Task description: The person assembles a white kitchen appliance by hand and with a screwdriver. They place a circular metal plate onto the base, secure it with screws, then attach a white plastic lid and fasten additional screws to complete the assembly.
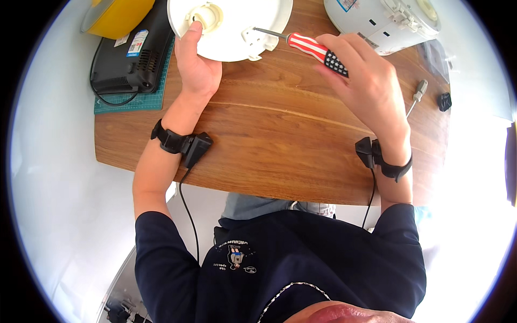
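Note:
Gripped at its left side by my left hand (198, 63) is a white round plastic cover (231, 44), cut off by the top of the picture. My thumb lies against the raised ring (209, 18) in its middle; the other fingers are hidden beneath. My right hand (362, 70) is closed around the handle of a screwdriver (308, 44) patterned in red and white stripes with white stars on black. Its metal shaft points left, and the tip meets the cover near a small raised fitting (252, 36). Whether a screw sits under the tip, I cannot tell.
A white rice cooker body (371, 24) stands at the far right. A second screwdriver (420, 91) and a small black piece (444, 102) lie right of my right hand. Far left, a yellow pot (116, 19) rests by a black corded appliance (121, 67) on a green mat (105, 106).

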### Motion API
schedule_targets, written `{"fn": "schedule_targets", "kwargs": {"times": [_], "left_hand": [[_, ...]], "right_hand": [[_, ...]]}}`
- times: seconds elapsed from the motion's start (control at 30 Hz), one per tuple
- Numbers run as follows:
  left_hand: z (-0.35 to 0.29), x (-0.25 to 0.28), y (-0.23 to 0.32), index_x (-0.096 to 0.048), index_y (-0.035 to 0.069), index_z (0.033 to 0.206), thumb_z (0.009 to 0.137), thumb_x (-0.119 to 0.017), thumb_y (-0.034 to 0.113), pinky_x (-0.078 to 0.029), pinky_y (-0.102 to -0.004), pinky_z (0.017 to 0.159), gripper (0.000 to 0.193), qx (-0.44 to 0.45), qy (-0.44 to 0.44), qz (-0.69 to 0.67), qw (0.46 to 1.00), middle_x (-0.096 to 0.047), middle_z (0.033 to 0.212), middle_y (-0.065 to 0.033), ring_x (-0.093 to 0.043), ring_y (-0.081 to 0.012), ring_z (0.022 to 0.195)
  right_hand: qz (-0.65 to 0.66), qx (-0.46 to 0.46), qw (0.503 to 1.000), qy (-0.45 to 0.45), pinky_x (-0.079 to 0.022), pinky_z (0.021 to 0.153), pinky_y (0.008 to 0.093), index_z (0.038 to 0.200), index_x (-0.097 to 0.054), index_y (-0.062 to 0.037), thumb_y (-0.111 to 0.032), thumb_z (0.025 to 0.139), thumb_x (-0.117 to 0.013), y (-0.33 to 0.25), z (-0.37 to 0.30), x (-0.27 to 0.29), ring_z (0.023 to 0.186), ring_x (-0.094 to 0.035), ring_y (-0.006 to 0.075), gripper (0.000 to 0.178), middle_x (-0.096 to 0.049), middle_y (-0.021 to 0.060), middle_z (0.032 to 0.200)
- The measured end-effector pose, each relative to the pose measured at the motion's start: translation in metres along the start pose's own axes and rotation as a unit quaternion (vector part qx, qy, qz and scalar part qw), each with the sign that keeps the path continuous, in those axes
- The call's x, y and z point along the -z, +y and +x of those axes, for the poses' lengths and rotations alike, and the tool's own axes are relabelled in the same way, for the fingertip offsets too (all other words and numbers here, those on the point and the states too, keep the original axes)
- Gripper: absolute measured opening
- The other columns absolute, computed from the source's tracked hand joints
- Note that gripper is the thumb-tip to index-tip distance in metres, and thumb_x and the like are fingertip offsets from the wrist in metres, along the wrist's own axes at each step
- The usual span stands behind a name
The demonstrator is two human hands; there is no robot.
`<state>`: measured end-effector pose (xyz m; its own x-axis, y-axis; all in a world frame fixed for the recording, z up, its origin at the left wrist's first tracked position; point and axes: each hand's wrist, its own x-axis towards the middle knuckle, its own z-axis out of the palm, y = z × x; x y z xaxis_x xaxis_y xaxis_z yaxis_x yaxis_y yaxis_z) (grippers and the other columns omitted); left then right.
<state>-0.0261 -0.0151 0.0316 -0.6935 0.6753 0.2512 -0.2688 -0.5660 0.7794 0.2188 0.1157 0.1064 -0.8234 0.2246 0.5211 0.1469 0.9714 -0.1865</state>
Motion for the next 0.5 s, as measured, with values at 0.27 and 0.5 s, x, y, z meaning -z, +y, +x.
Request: {"fn": "schedule_targets", "kwargs": {"times": [0.27,0.5], "left_hand": [[0.005,0.008,-0.008,-0.042,0.003,0.151,0.105,-0.056,0.021,-0.04,-0.0426,0.117,0.052,0.044,-0.07,0.041,0.996,-0.051,0.151,-0.0085,-0.048,-0.0231,0.14],[0.004,0.012,-0.017,-0.047,0.001,0.145,0.09,-0.062,-0.007,-0.047,-0.04,0.111,0.057,0.084,-0.075,0.086,0.99,-0.058,0.14,-0.0089,-0.056,-0.021,0.132]], "right_hand": [[0.011,-0.018,1.0,0.015,-0.056,0.059,0.0362,0.117,-0.066,-0.0081,-0.021,0.088,-0.078,0.006,-0.004,-0.019,0.07,-0.064,0.0266,0.033,-0.061,0.0064,0.087],[-0.035,0.011,0.999,-0.026,-0.054,0.057,0.0357,0.118,-0.066,-0.009,-0.022,0.089,-0.078,0.014,-0.006,-0.014,0.065,-0.063,0.0278,0.034,-0.063,0.0064,0.086]]}}
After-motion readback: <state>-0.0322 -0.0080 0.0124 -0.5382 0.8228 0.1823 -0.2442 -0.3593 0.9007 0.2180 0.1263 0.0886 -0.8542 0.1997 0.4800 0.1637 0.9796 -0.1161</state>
